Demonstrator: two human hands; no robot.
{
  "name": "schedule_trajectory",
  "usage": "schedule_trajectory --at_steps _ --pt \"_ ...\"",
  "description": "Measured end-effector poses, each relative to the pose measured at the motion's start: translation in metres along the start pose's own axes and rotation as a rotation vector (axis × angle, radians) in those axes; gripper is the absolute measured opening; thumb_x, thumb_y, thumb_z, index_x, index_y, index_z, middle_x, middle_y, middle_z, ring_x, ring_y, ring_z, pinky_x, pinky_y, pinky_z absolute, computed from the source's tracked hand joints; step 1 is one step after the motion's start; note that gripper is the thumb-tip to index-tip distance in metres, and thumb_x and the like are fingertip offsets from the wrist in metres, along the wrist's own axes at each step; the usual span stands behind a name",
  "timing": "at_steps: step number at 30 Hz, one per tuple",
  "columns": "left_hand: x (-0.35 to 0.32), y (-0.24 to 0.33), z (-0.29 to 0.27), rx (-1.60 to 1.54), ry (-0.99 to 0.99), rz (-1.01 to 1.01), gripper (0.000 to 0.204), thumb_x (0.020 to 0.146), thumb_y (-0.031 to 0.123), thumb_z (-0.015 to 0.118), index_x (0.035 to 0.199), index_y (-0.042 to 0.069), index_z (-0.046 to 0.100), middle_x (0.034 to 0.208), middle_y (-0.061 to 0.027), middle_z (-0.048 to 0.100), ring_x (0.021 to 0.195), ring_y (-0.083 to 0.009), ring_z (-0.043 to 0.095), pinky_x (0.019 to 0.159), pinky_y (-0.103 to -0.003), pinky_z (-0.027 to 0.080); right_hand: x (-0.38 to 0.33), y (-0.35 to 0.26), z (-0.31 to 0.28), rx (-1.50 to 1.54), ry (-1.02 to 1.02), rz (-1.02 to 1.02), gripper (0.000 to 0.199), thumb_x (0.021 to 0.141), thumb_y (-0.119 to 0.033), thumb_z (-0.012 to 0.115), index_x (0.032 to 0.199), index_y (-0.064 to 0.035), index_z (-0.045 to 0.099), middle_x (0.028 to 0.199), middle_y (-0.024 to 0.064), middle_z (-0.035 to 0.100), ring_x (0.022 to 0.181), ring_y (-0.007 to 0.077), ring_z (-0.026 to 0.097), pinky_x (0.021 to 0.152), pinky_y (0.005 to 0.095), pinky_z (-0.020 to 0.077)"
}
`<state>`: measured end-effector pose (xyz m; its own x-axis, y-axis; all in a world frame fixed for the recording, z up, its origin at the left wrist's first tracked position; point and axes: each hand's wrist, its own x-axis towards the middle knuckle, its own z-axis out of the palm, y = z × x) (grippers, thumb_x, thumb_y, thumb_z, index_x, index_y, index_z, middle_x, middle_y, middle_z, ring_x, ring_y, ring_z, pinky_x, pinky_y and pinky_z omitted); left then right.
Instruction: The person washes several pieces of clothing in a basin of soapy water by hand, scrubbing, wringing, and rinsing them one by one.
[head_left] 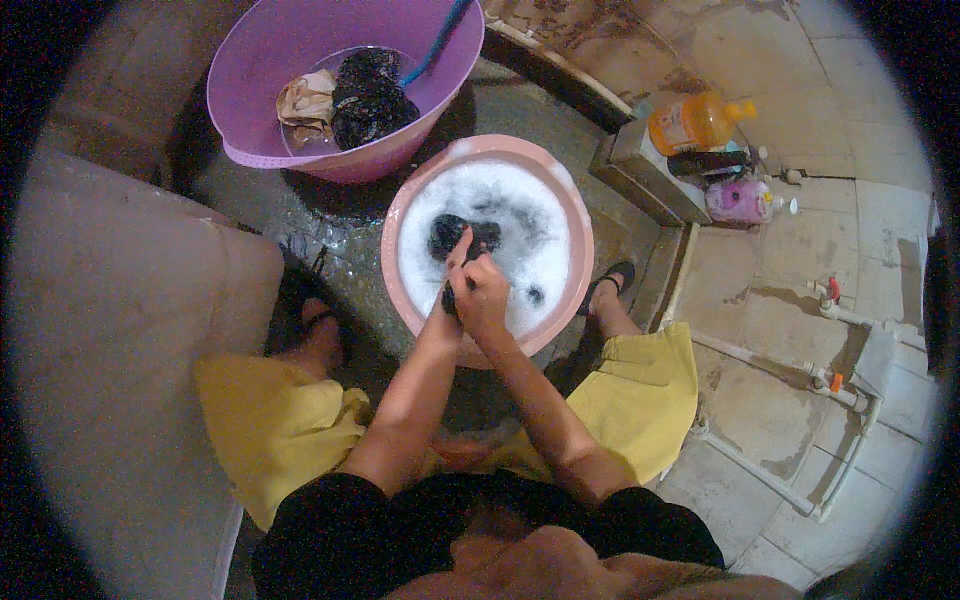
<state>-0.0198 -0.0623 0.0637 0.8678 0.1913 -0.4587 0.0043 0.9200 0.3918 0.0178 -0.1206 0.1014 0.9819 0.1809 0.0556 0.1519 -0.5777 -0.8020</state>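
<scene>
A pink basin (582, 250) full of white suds (543, 205) sits on a wet floor (250, 225) between a person's feet. A black cloth (443, 238) lies in the suds near the basin's middle, part of it raised between the hands. The right hand (482, 292) is closed around the cloth; the left hand (459, 250) is against it, its grip too hidden to tell. Beyond, at upper left, a purple tub (245, 85) holds black and beige clothes (372, 112) in water, with a blue hose (436, 40) reaching in.
</scene>
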Motion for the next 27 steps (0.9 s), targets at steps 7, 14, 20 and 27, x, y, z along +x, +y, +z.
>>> schedule_trajectory --at_steps 7,14,20,27 --pt "0.015 0.004 -0.007 -0.252 0.242 -0.074 0.026 0.088 0.03 0.057 0.093 0.004 0.062 0.084 -0.0024 0.06 0.078 -0.0159 0.058 0.068 -0.031 0.048 0.018 -0.027 0.007 -0.103 -0.037 -0.045 0.027 0.083 -0.022 0.056 0.072 0.0018 0.061 0.075 0.0208 0.06 0.07 0.0357 0.057 0.066 0.0408 0.0444" --pt "0.021 0.052 0.061 -0.163 0.356 -0.096 0.024 0.085 0.028 0.063 0.09 0.005 0.062 0.079 -0.0028 0.058 0.064 -0.0137 0.053 0.059 -0.029 0.044 0.039 0.055 -0.022 0.515 -0.415 0.566 0.032 0.084 -0.028 0.053 0.073 -0.0006 0.063 0.072 0.0086 0.066 0.067 0.016 0.059 0.058 0.0332 0.0478" --pt "0.006 0.085 0.122 0.792 0.167 0.009 0.043 0.082 0.041 0.064 0.091 -0.002 0.064 0.086 -0.0069 0.06 0.08 -0.0156 0.055 0.072 -0.031 0.044 0.095 0.061 -0.085 0.063 -0.553 0.235 0.038 0.094 -0.032 0.046 0.124 -0.0097 0.055 0.095 0.0099 0.066 0.083 0.0203 0.062 0.076 0.0319 0.0486" --pt "0.036 -0.046 -0.046 0.964 -0.295 0.044 0.051 0.081 0.044 0.058 0.102 -0.003 0.061 0.096 -0.0186 0.062 0.09 -0.0259 0.061 0.075 -0.034 0.048 0.081 0.078 -0.003 0.115 -0.811 0.172 0.057 0.071 -0.007 0.062 0.126 -0.0065 0.048 0.11 0.0086 0.057 0.097 0.0223 0.055 0.085 0.0306 0.0437"
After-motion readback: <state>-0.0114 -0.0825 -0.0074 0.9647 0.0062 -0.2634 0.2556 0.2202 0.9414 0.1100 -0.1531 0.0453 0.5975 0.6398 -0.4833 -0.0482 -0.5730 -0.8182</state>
